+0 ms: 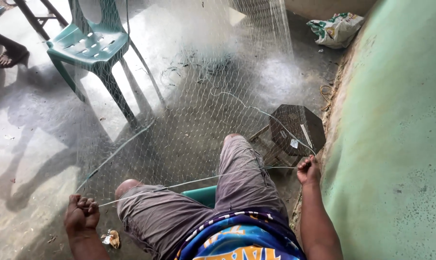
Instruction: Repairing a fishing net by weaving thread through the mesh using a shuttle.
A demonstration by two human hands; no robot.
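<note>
A fine white fishing net (pixel 189 96) hangs in front of me and spreads over my knees. My left hand (pixel 81 213) is a closed fist gripping the net's edge line (pixel 189 182) low at the left. My right hand (pixel 308 170) is closed on the same line at the right, near the green wall. The line runs taut between both hands across my thighs. I sit on a teal seat (pixel 201 195), in grey shorts.
A teal plastic chair (pixel 90 45) stands behind the net at upper left. A small dark wooden stool (pixel 295 127) sits by my right knee. The green wall (pixel 396 144) fills the right side. A plastic bag (pixel 336 29) lies at the back. Another person's foot (pixel 8 58) shows far left.
</note>
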